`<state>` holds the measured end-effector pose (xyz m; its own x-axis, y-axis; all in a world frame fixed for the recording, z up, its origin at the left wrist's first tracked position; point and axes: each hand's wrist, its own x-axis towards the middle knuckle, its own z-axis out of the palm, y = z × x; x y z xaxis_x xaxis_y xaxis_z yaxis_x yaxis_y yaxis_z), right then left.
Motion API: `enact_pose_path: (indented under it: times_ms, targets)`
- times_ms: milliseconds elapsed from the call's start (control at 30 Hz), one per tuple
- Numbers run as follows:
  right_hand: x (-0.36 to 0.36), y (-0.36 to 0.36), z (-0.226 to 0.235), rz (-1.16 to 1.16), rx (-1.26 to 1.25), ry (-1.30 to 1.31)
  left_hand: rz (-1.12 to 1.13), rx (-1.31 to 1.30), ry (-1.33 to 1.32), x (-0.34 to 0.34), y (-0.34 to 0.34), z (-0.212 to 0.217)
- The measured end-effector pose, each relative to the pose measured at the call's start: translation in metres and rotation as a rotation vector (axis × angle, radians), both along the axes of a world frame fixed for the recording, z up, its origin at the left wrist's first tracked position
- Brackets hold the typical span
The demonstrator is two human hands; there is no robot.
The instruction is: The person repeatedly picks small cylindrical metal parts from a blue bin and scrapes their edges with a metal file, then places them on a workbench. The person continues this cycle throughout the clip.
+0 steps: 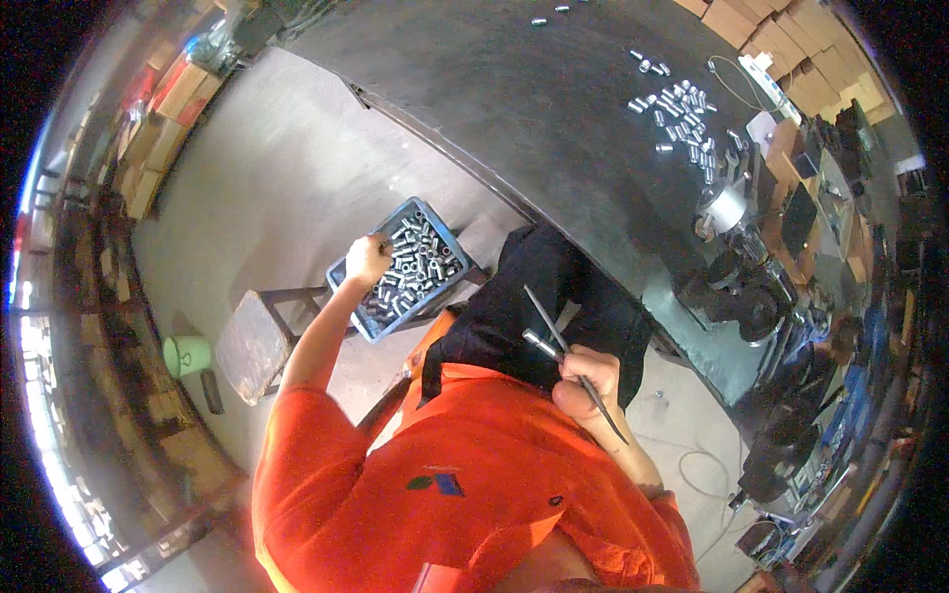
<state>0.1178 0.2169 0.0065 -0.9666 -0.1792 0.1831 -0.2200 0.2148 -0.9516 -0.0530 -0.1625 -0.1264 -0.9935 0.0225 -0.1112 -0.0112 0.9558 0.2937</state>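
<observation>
Pointing forward-left, the slanting rod [547,319] is clamped in right hand [589,381]; left hand [369,259]: grip unclear.

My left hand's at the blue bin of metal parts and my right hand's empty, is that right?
Not quite: your right hand isn't empty. The head view shows it gripping a thin dark rod, with a shiny metal part beside the rod. Your left hand is at the blue bin of metal parts, as you said.

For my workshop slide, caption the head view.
Left hand at a blue plastic crate of shiny metal cylinders; right hand holding a slim grey rod and a silver metal cylinder.
</observation>
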Motion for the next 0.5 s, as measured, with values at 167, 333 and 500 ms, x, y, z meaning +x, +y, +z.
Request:
enact_pose_path:
  times_ms: [167,333,500]
  targets:
    - [-0.006,-0.003,-0.001,0.050,-0.023,0.015,0.283,1.352,-0.424,0.039,0.027,0.047]
    - [-0.006,-0.006,0.003,0.058,-0.044,0.013,0.213,1.848,-0.640,0.061,0.086,0.066]
    - [-0.004,-0.001,0.011,0.055,-0.014,-0.041,0.155,1.959,-0.772,0.075,0.137,0.094]
